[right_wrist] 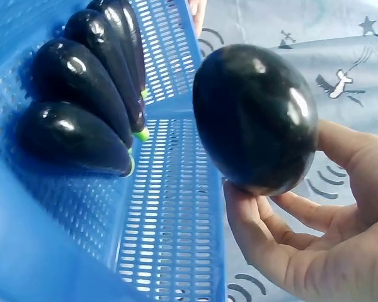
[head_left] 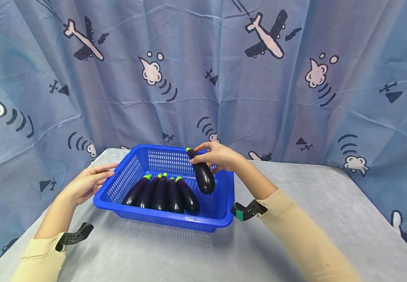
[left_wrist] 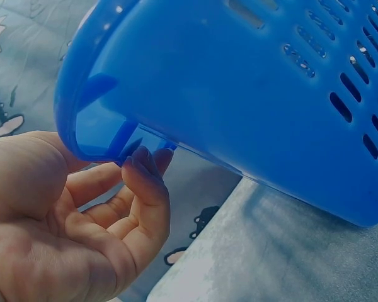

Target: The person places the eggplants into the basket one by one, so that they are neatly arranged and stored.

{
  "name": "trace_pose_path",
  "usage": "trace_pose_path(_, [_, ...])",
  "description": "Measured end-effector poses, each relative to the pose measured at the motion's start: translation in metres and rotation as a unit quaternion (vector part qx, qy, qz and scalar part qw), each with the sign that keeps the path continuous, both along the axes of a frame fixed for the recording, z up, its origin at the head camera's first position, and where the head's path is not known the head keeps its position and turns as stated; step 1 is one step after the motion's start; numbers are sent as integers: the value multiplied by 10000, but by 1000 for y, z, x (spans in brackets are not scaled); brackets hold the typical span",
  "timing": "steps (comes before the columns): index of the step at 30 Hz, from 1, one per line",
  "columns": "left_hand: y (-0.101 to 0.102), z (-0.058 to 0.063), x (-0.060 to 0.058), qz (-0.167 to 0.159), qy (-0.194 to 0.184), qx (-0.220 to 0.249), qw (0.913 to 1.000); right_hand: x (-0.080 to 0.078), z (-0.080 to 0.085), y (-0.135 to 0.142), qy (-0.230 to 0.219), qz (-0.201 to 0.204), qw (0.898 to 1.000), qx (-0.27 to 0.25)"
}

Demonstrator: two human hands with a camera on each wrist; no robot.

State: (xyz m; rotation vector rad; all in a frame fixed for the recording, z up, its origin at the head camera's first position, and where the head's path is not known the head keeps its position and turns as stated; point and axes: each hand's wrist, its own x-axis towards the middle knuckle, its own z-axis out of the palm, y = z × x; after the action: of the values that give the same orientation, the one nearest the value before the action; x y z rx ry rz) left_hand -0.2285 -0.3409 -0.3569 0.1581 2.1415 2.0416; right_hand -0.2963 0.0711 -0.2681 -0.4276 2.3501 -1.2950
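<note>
A glossy dark eggplant (head_left: 204, 176) with a bright green stem end hangs tilted over the right part of a blue plastic basket (head_left: 175, 224). My right hand (head_left: 221, 156) pinches it near its stem between thumb and fingers. From the right wrist, the held eggplant (right_wrist: 255, 119) shows its rounded bottom. On the left side, my left hand (head_left: 85, 184) holds the basket's rim, fingers on top and curled under its edge in the left wrist view (left_wrist: 82, 220). Several more eggplants (head_left: 159, 194) lie side by side inside the basket, stems pointing to the back.
The basket stands on a table with a pale grey cover (head_left: 147, 254). Behind and around it hangs a blue curtain (head_left: 189, 78) printed with planes and clouds. Black wrist mounts (head_left: 249, 210) sit on both forearms.
</note>
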Motion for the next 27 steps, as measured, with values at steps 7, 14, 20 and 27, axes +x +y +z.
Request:
trace_pose_path(7, [1, 0, 0, -11, -15, 145, 9999, -9, -10, -8, -199, -186, 9994, 210])
trace_pose_path(14, [0, -1, 0, 7, -14, 72, 10000, -14, -13, -16, -382, -270, 9976, 511])
trace_pose_path(20, [-1, -3, 0, 3, 7, -7, 10000, -18, -13, -26, -602, -304, 9956, 656])
trace_pose_path(27, [-1, -3, -1, -5, -37, 55, 10000, -22, -16, -32, -886, -267, 9927, 770])
